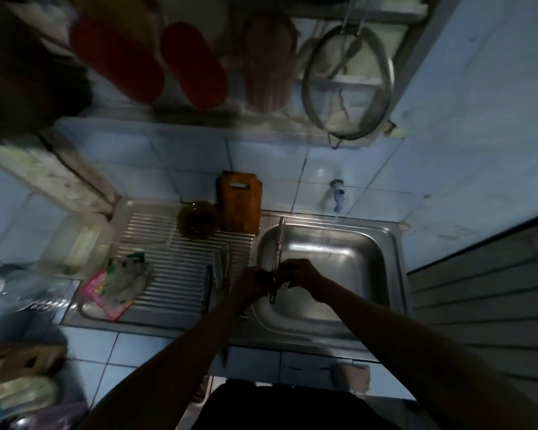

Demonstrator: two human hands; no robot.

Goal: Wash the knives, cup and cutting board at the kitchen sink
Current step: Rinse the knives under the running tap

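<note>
Over the steel sink point(364, 274), my left hand point(250, 285) and my right hand point(303, 273) meet on a knife point(279, 240). Its blade points away from me toward the back wall and its dark handle end hangs below the hands. Something dark is pressed between the hands at the handle; the dim light hides what it is. More knives point(221, 268) lie on the ribbed drainboard point(174, 252) just left of my left hand. A wooden cutting board point(239, 201) leans upright against the tiled wall. A dark glass cup point(197, 219) lies next to it.
A blue tap point(338, 195) juts from the wall above the sink's back right. Crumpled plastic bags point(118, 279) sit on the drainboard's left, beside a clear container point(75, 240). Red containers and a wire strainer point(348, 85) hang on a rack overhead. A siding wall stands at the right.
</note>
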